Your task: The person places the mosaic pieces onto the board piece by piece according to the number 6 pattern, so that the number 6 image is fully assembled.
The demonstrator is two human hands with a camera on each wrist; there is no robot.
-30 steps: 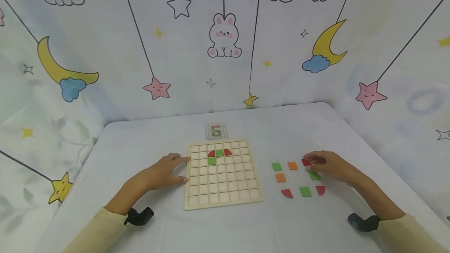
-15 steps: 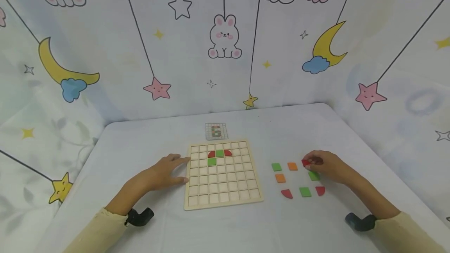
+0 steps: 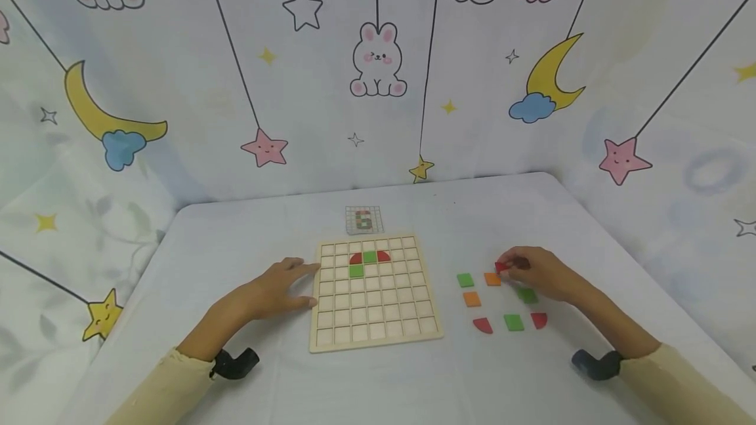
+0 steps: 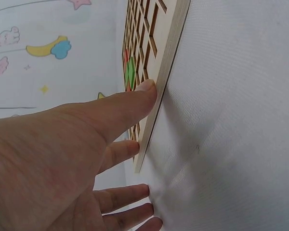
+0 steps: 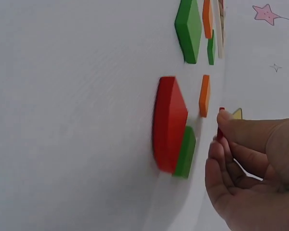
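A square wooden grid board lies mid-table, with two red quarter-round tiles and two green square tiles set in its upper cells. My left hand rests at the board's left edge, its thumb and index finger touching the rim, the other fingers spread. Between thumb and fingertips, my right hand pinches a red tile, mostly covered by the fingers, above the loose pieces. Below that hand lies a green square tile; just left of the pinched piece is an orange square tile.
Other loose tiles lie right of the board: a green square, an orange square, a red quarter-round, a green square and another red quarter-round. Behind the board sits a clear gridded card with a coloured 6.
My right hand has lifted the red tile off the table and moved slightly left and away with it. The left hand stays at the board's edge.
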